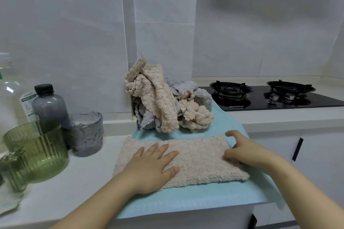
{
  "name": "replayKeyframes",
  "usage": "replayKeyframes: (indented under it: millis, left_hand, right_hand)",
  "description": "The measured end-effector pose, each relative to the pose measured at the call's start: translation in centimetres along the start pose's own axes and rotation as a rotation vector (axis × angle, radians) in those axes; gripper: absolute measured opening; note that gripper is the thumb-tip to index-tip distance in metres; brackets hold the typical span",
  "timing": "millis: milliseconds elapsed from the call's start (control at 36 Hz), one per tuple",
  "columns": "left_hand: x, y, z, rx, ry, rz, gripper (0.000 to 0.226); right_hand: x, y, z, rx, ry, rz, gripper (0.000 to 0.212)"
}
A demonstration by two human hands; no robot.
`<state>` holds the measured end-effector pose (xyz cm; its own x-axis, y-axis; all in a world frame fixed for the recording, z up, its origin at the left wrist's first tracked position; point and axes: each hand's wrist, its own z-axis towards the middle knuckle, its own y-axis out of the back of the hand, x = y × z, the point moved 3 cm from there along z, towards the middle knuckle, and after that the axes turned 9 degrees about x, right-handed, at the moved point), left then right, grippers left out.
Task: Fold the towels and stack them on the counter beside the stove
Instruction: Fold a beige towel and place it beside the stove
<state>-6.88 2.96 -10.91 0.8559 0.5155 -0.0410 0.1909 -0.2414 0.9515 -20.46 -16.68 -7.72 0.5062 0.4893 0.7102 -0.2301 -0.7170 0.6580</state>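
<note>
White counter, towel, stove; tiled wall

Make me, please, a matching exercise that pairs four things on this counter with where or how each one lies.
Things:
1. beige towel
2. grey and beige towels
3. green glass
4. stove

States:
A. set into the counter at far right
B. crumpled in a heap
C. flat under the left hand, right hand at its edge
D. far left, beside a grey glass

Pairs: 1-C, 2-B, 3-D, 4-A
</note>
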Motion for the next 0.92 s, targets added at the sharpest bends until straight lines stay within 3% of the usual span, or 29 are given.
replayKeyframes:
  millis: [167, 306, 361, 417, 472, 528, 611, 694, 806, 917]
  left_hand:
    - [-0.4, -0.1, -0.4, -0.084, -0.005, -0.028, 0.052]
    - [-0.4, -0.1, -0.4, -0.060, -0.036, -0.052, 0.047]
    - [-0.3, 0.1, -0.6, -0.122, -0.041, -0.091, 0.048]
    - [-0.1, 0.5, -1.2, -0.306, -0.055, -0.169, 0.048]
    - [0.2, 1.5, -2.4, -0.559, -0.072, -0.396, 0.036]
    - [0.5, 2.7, -3.4, -0.632, -0.075, -0.868, 0.017]
    - [0.7, 4.0, -4.1, -0.412, -0.085, -1.709, 0.019]
    - [1.8, 4.8, -4.7, -0.188, -0.070, -2.043, 0.039]
    - [3.7, 4.8, -5.3, -0.130, -0.046, -2.086, 0.042]
    - [4.2, 4.1, -5.2, -0.359, -0.004, -1.666, 0.026]
  right_hand:
    - [0.8, 0.2, 0.2, -0.037, 0.052, 0.166, 0.052]
    - [2.0, 0.5, 0.3, -0.105, 0.121, 0.303, 0.052]
    - [3.1, 0.6, -0.1, -0.122, 0.164, 0.350, 0.048]
    - [4.6, 0.5, -0.8, -0.121, 0.222, 0.419, 0.045]
    - [6.4, 0.2, -1.5, -0.111, 0.295, 0.489, 0.045]
    - [8.3, -0.5, -1.8, -0.093, 0.361, 0.546, 0.047]
    - [11.0, -2.4, -1.5, -0.076, 0.434, 0.543, 0.049]
    - [13.0, -4.8, -1.1, 0.022, 0.450, 0.491, 0.051]
    - [13.8, -6.8, -1.2, 0.256, 0.433, 0.634, 0.047]
    - [12.9, -6.3, -1.1, 0.161, 0.443, 0.702, 0.027]
